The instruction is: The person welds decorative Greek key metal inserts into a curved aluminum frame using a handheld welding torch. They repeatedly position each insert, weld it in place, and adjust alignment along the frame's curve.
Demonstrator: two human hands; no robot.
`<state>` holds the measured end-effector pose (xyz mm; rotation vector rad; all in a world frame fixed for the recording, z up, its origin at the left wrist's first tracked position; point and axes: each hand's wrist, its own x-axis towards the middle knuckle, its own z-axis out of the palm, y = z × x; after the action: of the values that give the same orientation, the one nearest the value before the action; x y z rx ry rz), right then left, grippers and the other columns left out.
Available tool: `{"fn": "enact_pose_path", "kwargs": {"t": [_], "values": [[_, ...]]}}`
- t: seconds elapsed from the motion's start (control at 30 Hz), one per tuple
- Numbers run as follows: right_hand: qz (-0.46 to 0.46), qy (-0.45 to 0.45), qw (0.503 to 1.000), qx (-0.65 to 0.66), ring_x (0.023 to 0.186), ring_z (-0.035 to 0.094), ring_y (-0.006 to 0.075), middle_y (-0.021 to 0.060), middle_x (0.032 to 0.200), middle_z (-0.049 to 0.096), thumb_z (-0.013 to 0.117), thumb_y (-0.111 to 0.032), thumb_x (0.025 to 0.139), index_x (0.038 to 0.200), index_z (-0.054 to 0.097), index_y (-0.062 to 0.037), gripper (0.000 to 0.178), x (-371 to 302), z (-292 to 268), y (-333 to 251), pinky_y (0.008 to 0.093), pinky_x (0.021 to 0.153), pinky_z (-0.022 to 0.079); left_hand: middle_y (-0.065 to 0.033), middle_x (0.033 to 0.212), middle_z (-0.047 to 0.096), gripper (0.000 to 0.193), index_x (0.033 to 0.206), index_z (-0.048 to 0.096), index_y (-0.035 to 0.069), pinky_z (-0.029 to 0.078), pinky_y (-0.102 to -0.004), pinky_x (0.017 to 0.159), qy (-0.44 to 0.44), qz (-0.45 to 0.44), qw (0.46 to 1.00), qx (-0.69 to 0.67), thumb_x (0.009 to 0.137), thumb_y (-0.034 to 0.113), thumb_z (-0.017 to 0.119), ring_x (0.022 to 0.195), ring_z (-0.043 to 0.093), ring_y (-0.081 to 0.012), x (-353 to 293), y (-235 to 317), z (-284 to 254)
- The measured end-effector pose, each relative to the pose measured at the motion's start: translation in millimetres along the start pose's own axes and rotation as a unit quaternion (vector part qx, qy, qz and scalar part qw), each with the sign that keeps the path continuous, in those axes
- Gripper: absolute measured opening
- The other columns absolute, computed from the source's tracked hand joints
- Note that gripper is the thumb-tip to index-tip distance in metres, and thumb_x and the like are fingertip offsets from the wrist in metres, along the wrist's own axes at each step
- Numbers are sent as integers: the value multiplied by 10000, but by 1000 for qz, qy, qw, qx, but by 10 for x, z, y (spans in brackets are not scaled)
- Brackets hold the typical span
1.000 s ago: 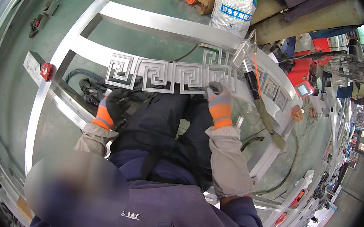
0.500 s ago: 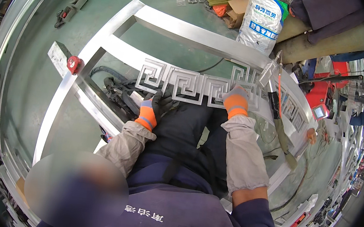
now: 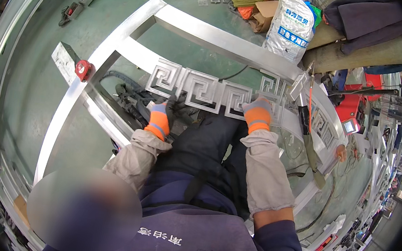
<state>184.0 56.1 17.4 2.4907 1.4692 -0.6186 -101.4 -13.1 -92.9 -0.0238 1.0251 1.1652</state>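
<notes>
A silver metal fretwork strip (image 3: 202, 107) of joined square spirals lies along the inner curved bar (image 3: 144, 58) of a large metal frame. At its lower left edge is my left hand (image 3: 163, 116), in an orange and grey glove with dark fingers, closed on the strip's edge. My right hand (image 3: 258, 114), gloved alike, is curled over the strip's lower edge further right, its fingertips partly hidden. Beyond it, another fretwork piece (image 3: 269, 83) stands partly behind the strip.
A red tape measure (image 3: 84, 70) sits on the frame's left side. Across the right part lies a welding torch (image 3: 305, 120) with its cable. A white sack (image 3: 291, 29) and cardboard boxes (image 3: 264, 15) stand beyond the frame; a red machine (image 3: 353, 110) is at right.
The fretwork strip has shifted slightly left along the frame, with both hands moving along with it. Both hands keep their hold. The view has turned a little.
</notes>
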Motion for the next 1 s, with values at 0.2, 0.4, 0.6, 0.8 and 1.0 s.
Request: {"fn": "enact_pose_path", "kwargs": {"t": [0.2,0.4,0.6,0.8,1.0], "values": [[-39,22,999,16,1046,644,357,210,1088,675,719,-315,743,1104,645,-33,463,-135,213,-469,423,899,519,-119,1096,667,313,1144,586,34,550,-440,826,-21,-2,992,122,950,278,608,961,638,-288,411,720,-455],[-59,-85,993,59,1190,558,360,207,1271,588,754,-391,720,1253,572,-66,650,-266,317,-577,416,989,462,-133,1046,674,255,1152,534,35,574,-396,783,47,-21,996,75,962,198,585,899,667,-275,447,1147,-469],[-310,16,947,-80,1365,338,410,181,1529,294,825,-440,654,1477,355,-192,980,-550,-116,-837,535,1101,303,-150,1048,668,261,1154,539,28,571,-412,761,66,-7,992,107,963,203,575,881,665,-303,371,1263,-408],[-351,-61,926,-122,1403,277,435,221,1533,266,841,-314,650,1559,77,-217,1191,-351,-26,-1047,540,1148,215,-120,925,673,282,1047,611,11,550,-412,757,42,17,989,141,944,273,609,792,647,-292,315,1427,-396],[-407,-69,902,-125,1395,289,410,189,1548,263,853,-368,640,1553,121,-257,1176,-274,-422,-1250,533,1140,240,-92,997,699,259,1123,626,92,551,-378,768,13,115,981,158,932,267,639,843,669,-234,661,2124,-763]]}}
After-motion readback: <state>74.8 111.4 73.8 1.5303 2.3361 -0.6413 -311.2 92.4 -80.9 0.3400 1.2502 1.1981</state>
